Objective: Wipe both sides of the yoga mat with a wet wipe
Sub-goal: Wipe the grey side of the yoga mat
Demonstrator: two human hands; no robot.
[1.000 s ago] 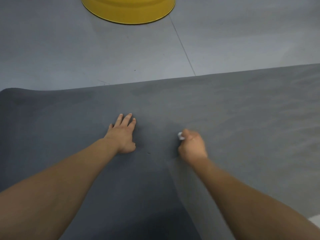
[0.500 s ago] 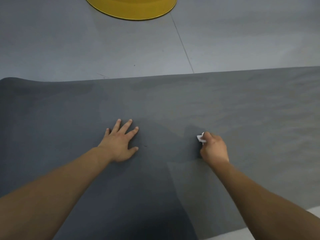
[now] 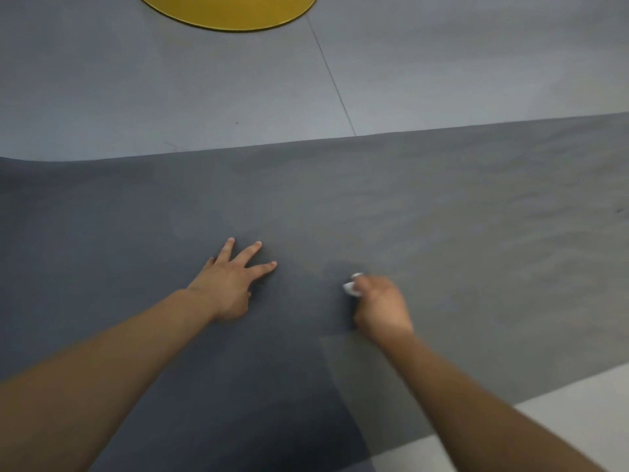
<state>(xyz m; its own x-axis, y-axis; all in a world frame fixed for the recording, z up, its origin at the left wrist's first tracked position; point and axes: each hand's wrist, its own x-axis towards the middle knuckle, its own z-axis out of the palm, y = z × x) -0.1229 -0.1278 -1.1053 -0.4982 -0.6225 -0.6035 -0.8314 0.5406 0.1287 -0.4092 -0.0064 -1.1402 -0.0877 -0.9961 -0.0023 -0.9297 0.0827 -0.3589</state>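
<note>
Both grips show in the head view. Left hand (image 3: 228,287) lies flat on the yoga mat (image 3: 442,206) with its fingers spread and straight, holding nothing. Right hand (image 3: 383,306) has its fingers curled around a white wet wipe (image 3: 352,287) and presses it on the mat, near the left hand. This grey mat lies spread across the grey floor (image 3: 136,90). Beyond its far edge stands a yellow round object (image 3: 231,11).

A dark grey yoga mat (image 3: 442,216), darker still in a patch toward its near edge, lies on a pale grey floor (image 3: 102,90) beside a yellow round base (image 3: 231,11), with a white wet wipe (image 3: 352,288).
</note>
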